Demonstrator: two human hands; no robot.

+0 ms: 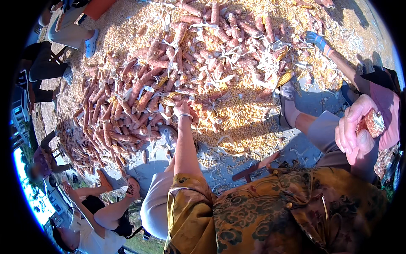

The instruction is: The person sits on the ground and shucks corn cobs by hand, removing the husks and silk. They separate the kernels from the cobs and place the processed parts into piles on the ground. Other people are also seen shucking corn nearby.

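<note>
My right hand (pixel 356 130) is raised at the right, its fingers curled around a reddish corncob (pixel 374 123) whose pale broken end faces outward. My left hand (pixel 183 109), with a bracelet at the wrist, reaches down to the near edge of a large heap of stripped corncobs (pixel 139 85). Its fingertips are partly hidden among cobs and husk strips, so what they touch cannot be told. Loose yellow corn kernels (pixel 241 139) spread over the ground right of that hand. An ear with kernels still on it (pixel 285 77) lies beside my right shoe (pixel 288 92).
A co-worker's gloved hand (pixel 315 39) reaches to the kernels at the upper right. Other people sit along the left, one in orange clogs (pixel 133 187). A wooden stool part (pixel 257 166) lies in front of me. My left shoe (pixel 168 135) borders the heap.
</note>
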